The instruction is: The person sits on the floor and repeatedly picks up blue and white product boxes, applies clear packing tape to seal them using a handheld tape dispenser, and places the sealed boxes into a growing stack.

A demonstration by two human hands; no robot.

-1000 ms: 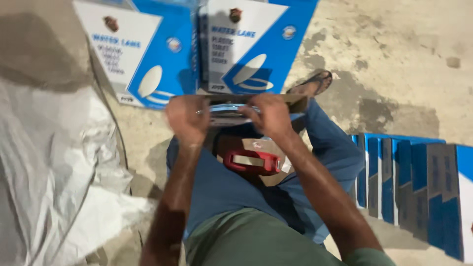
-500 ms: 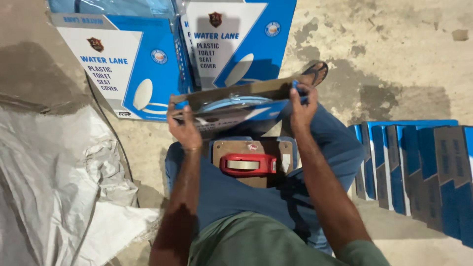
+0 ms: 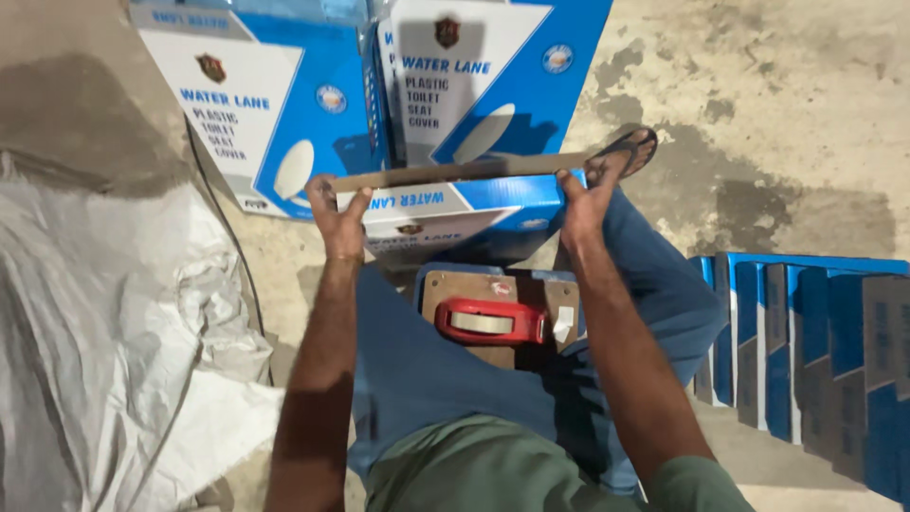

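Since the earlier frame the carton has swung round and come lower: it was held up edge-on with both hands close together at its middle, and now it lies broadside across the knees, hands spread to its two ends.

The left hand is closed over the carton's left end, thumb on the printed face and fingers hooked behind the brown flap. The right hand is clamped the same way on the right end. The hands are well apart, with the carton's full length between them. It sits just beyond the knees, flat and blue-and-white, its brown cardboard edge uppermost.

Nearer the body than both hands, between the forearms, a red tape dispenser rests on a brown board in the lap. Beyond the hands two more boxes stand upright on the concrete. Off to the right of the right arm is a row of folded cartons on edge. Left of the left arm lies a white sack.

Judging by this, the step in hand is squaring up a flat carton before closing it. The next move would likely call for folding the brown flap down and freeing one hand for the dispenser.
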